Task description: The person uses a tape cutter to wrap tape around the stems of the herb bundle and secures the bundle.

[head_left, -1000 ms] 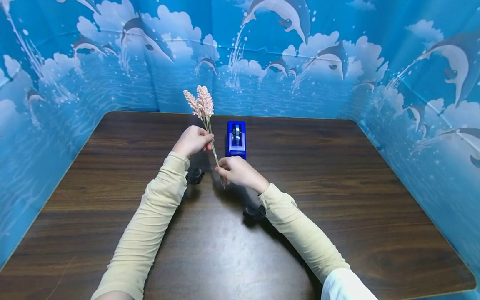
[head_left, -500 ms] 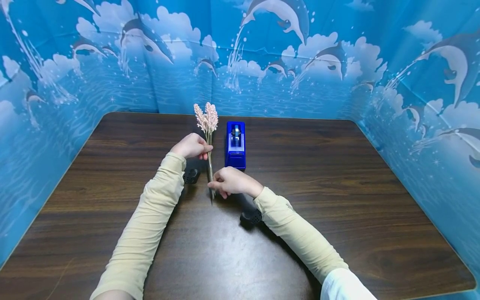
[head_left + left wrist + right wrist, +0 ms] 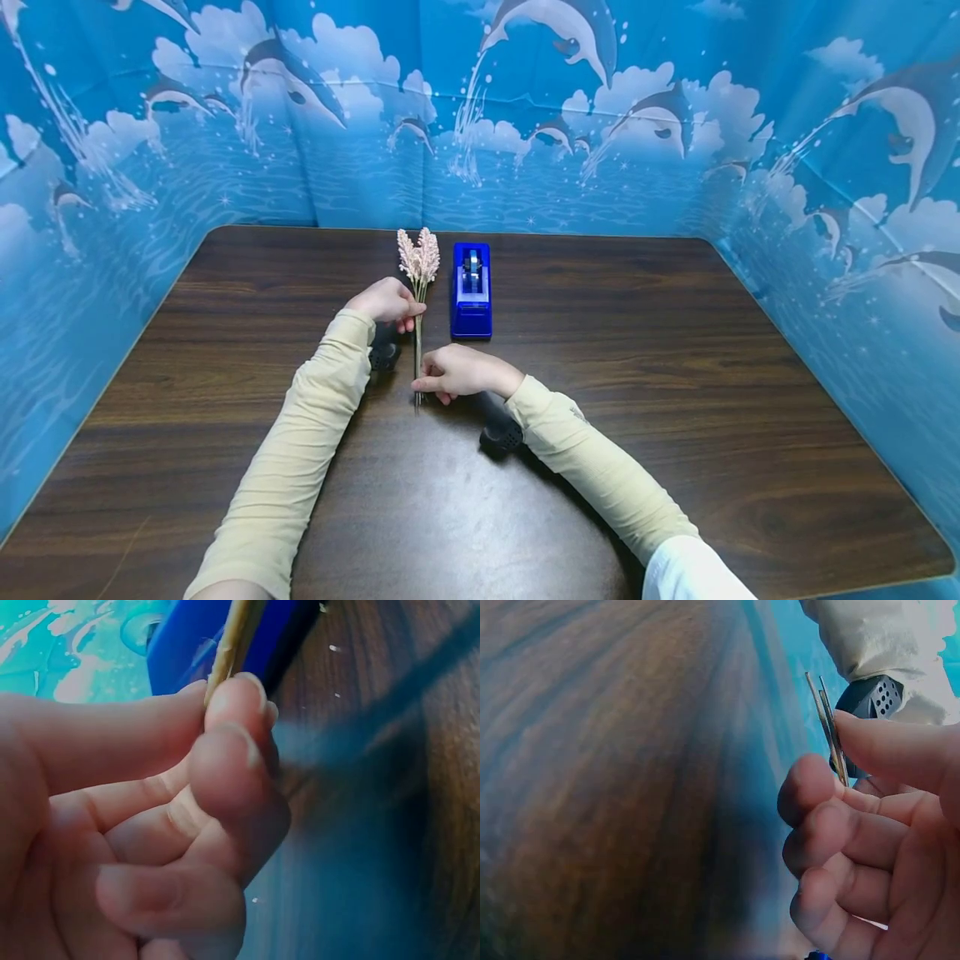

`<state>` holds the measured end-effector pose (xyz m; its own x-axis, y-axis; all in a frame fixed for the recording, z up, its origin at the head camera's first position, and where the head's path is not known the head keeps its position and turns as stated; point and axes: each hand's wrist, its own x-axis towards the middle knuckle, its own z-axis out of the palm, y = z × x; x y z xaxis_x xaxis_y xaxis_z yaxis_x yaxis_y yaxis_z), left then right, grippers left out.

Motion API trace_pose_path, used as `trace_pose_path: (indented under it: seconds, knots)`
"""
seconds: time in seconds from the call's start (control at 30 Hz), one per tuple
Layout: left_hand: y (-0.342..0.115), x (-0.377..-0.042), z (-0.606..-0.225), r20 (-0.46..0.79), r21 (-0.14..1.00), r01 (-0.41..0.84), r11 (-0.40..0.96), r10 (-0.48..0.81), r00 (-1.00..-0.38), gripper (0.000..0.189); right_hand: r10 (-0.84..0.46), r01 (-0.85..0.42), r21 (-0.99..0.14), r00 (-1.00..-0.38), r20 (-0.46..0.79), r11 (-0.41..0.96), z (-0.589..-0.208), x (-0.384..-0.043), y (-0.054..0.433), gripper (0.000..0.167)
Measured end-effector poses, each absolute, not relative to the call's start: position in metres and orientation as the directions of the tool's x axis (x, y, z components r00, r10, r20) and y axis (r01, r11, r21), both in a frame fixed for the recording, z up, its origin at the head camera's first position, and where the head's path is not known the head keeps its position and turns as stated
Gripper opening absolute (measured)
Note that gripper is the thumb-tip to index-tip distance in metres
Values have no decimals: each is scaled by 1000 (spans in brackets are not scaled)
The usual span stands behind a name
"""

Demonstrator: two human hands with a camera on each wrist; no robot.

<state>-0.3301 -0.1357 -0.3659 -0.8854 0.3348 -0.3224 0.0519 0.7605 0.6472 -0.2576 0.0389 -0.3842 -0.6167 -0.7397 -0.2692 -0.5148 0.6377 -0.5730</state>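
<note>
A small bunch of pale pink flower stems (image 3: 419,257) stands nearly in line with the view, blossoms toward the back of the table. My left hand (image 3: 384,303) pinches the stems just below the blossoms, thumb against fingertips; in the left wrist view the stems (image 3: 230,652) come out above the pinch. Lower down, my right hand (image 3: 461,372) pinches the stems near their cut ends. Those thin ends (image 3: 827,724) poke out past the thumb in the right wrist view. Right of the bunch sits a blue tape dispenser (image 3: 471,292), which neither hand touches.
The dark wood-grain table (image 3: 637,375) has a blue dolphin-print curtain (image 3: 510,192) behind and along its sides. Black wrist cameras (image 3: 501,437) hang below both wrists, close to the tabletop.
Both hands have brought the bunch down toward the front of the table. It has turned from leaning left to nearly straight. The tape dispenser stays in place, now fully visible.
</note>
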Motion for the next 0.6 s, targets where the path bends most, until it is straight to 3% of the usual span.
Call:
trace_pose_path:
  seconds: [0.37, 0.6]
  knots:
    - [-141, -331, -371, -380, 604, 26, 796, 317, -869, 35, -797, -591, -549, -533, -285, 591, -386, -259, 38, 28]
    - [-141, -325, -362, -442, 568, -2, 823, 303, -844, 42, -807, -599, -551, -510, -297, 581, -381, -264, 49, 29]
